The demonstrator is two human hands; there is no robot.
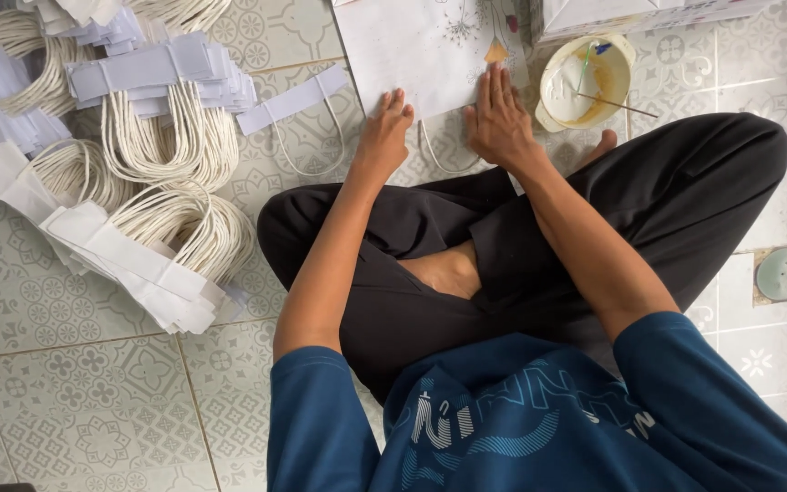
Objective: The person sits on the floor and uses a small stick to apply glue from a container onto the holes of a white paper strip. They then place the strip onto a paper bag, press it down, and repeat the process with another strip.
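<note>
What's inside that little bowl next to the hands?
The bowl holds whitish paste with a yellowish smear, plus a thin stick and a small brush. The paste covers the bottom, so anything underneath it stays hidden.

- Patterned tile floor (pixel 93 401) carries everything.
- White paper bag (pixel 416 50) lies flat at top centre.
- Glue bowl (pixel 585 82) sits just right of it.
- Cord handles (pixel 152 155) on paper strips are heaped at left.
- Round drain (pixel 784 273) is set at right.

My trousers (pixel 685 182) are black, my shirt (pixel 521 419) dark blue. The paper bag (pixel 421 50) is white, cord handles (pixel 166 137) cream, and the floor tiles (pixel 84 401) grey-patterned.
</note>
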